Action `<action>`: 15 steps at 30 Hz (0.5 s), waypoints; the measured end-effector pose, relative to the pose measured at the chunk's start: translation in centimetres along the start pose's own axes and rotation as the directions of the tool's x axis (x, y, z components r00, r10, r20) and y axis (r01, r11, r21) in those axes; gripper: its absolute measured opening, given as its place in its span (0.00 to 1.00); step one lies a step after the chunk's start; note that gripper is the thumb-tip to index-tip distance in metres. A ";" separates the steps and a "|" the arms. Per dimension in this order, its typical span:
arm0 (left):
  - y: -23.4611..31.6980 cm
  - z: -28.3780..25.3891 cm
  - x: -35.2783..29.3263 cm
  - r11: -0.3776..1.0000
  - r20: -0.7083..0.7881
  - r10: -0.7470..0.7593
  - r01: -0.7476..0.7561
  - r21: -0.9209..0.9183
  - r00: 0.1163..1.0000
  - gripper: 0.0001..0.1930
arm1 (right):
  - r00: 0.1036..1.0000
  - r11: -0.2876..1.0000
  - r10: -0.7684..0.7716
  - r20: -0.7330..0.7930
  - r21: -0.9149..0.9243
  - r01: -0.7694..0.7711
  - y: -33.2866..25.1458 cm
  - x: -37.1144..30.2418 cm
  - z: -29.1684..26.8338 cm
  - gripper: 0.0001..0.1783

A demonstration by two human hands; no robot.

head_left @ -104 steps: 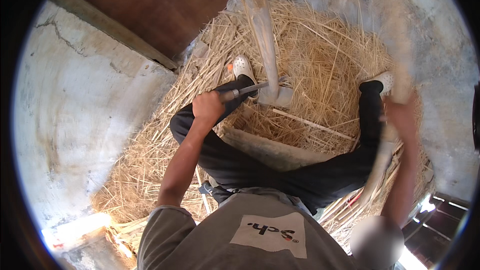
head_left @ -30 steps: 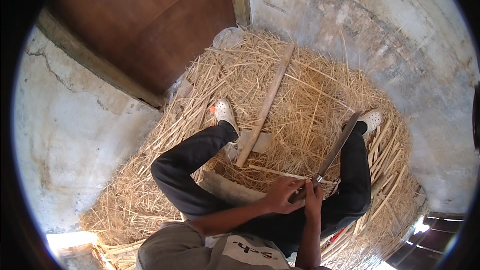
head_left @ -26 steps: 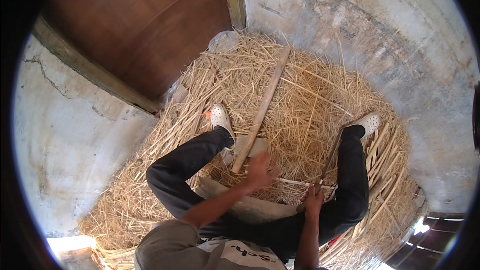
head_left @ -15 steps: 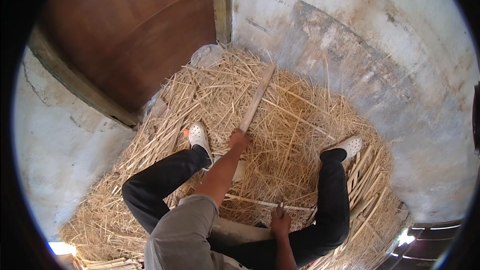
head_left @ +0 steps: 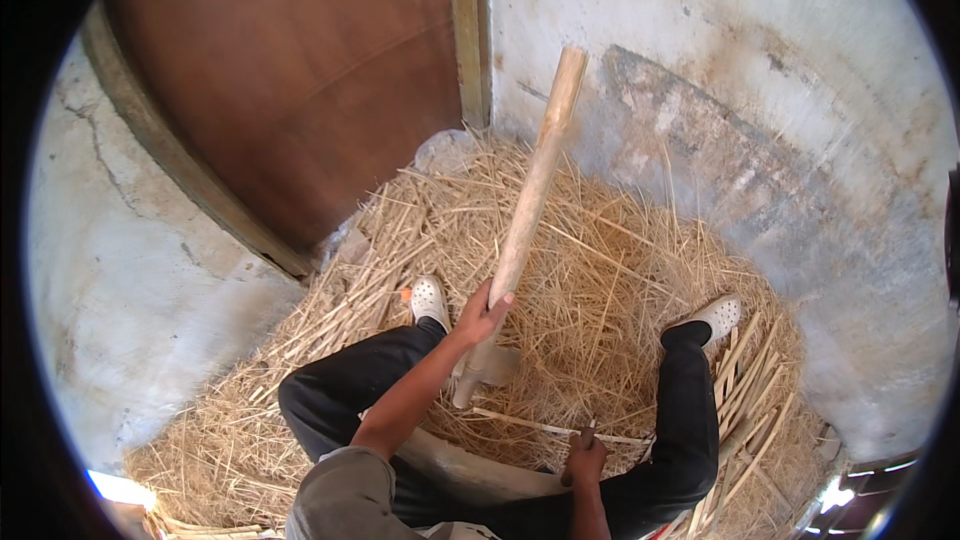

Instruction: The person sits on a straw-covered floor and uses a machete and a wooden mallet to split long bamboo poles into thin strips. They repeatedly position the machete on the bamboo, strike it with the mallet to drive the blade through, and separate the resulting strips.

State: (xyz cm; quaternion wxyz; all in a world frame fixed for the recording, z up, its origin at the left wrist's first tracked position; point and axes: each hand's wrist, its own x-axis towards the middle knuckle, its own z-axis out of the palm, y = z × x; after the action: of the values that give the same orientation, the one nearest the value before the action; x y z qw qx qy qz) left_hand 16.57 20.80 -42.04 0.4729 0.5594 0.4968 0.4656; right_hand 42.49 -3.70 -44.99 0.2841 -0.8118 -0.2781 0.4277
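Note:
My left hand point(head_left: 482, 316) is closed around a pale wooden stick point(head_left: 535, 185). The stick slants from near my knees up toward the wall, with its far end reaching above the straw. A pale block point(head_left: 500, 365) shows beside its lower end. Low on the right, my right hand point(head_left: 584, 462) is wrapped around a short brown handle point(head_left: 588, 434) of a tool with a small light tip; the rest of the tool cannot be made out. Across my lap in front of me lies a thick, pale curved piece of wood point(head_left: 480, 470).
Loose straw and thin strips point(head_left: 590, 280) cover the floor around my white clogs point(head_left: 722, 316). Split strips point(head_left: 745, 390) are piled by my right leg. A brown door point(head_left: 290, 70) and a stained wall point(head_left: 740, 120) stand ahead. A small orange bit point(head_left: 406, 295) lies by my left foot.
The stick has been lifted from over the straw and tilted up, its far end higher. My left hand has come nearer to me and now grips it above its lower end. My right hand keeps the handle.

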 end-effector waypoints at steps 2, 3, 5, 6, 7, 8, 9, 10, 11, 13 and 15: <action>4.0 -0.8 -0.5 0.973 0.068 0.069 -0.052 -0.224 0.995 0.24 | 0.998 0.990 -0.051 -0.029 -0.132 0.046 -1.1 -0.6 -0.3 0.21; 6.1 -0.9 -0.8 0.976 0.028 0.159 -0.153 -0.153 0.987 0.25 | 0.998 0.985 -0.056 -0.027 -0.164 0.051 -0.8 -0.2 -0.1 0.21; 11.0 -0.2 -1.5 0.939 -0.023 0.344 -0.345 -0.006 0.939 0.26 | 0.997 0.973 -0.066 -0.035 -0.222 0.056 0.3 1.8 1.2 0.22; 13.6 -0.1 -2.1 0.973 0.067 0.127 -0.111 -0.200 0.990 0.25 | 0.994 0.971 -0.095 -0.055 -0.226 0.080 0.9 2.9 2.0 0.21; 13.8 -0.5 -2.5 0.986 0.069 0.146 -0.139 -0.088 0.987 0.24 | 0.990 0.967 -0.123 -0.066 -0.234 0.105 1.5 3.7 3.0 0.21; 13.3 -0.7 -2.4 0.986 0.075 0.163 -0.165 0.020 0.984 0.23 | 0.985 0.962 -0.149 -0.083 -0.245 0.125 1.7 4.1 3.6 0.20; 12.9 -0.9 -2.5 0.974 0.083 0.180 -0.190 0.127 0.980 0.22 | 0.987 0.948 -0.152 -0.043 -0.288 0.134 2.0 4.3 4.0 0.20; 12.8 -0.7 -2.9 0.972 0.112 0.180 -0.194 0.133 0.977 0.21 | 0.989 0.931 -0.150 -0.010 -0.337 0.138 2.1 4.2 3.9 0.21; 12.6 -0.4 -3.6 0.970 0.142 0.179 -0.199 0.140 0.973 0.20 | 0.989 0.912 -0.146 0.023 -0.385 0.144 2.1 4.3 3.7 0.22; 11.6 0.0 -4.8 0.971 0.219 0.179 -0.208 0.119 0.959 0.19 | 0.959 0.900 -0.280 0.051 -0.335 0.281 0.9 4.7 2.9 0.23; 9.6 0.5 -6.2 0.978 0.307 0.174 -0.201 0.060 0.936 0.21 | 0.841 0.801 -0.541 0.003 -0.303 0.516 -3.5 3.6 1.0 0.26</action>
State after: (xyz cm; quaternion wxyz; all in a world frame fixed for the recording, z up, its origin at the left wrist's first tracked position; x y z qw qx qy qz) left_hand 17.68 14.06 -32.84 0.4703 0.6891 0.3841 0.3954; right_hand 42.63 1.44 -44.95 0.2806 -0.7520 -0.5410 0.2514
